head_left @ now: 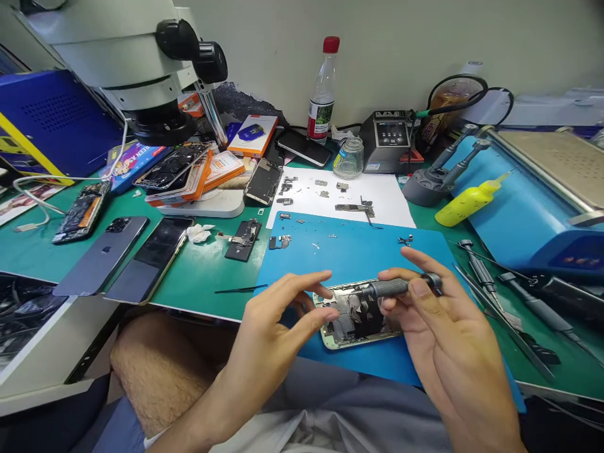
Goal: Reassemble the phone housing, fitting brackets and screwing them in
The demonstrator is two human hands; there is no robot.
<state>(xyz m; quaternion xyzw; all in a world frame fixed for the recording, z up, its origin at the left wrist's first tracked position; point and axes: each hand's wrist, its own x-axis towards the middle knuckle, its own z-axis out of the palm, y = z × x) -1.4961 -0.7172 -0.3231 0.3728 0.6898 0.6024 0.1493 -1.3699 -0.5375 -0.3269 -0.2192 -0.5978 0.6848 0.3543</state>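
Note:
A phone frame [346, 333] with its inside exposed lies on the blue mat [377, 242] close to me. My right hand [453, 340] grips a dark screwdriver [389, 287] between thumb and fingers; its shaft points left over the phone's upper part. Whether the tip touches anything I cannot tell. At the phone's left end is my left hand [271, 333], thumb and fingers apart on either side of the frame's corner, with nothing visible between them. Small metal parts [316, 245] lie scattered on the mat beyond.
A white sheet [302, 182] behind the mat bears a logic board [353, 207] and small parts. Left are two phones [106, 251] and a microscope [117, 56]. Right are a yellow squeeze bottle [467, 204], a screwdriver stand [427, 185] and loose tools [538, 308]. A glass jar [349, 158] stands behind.

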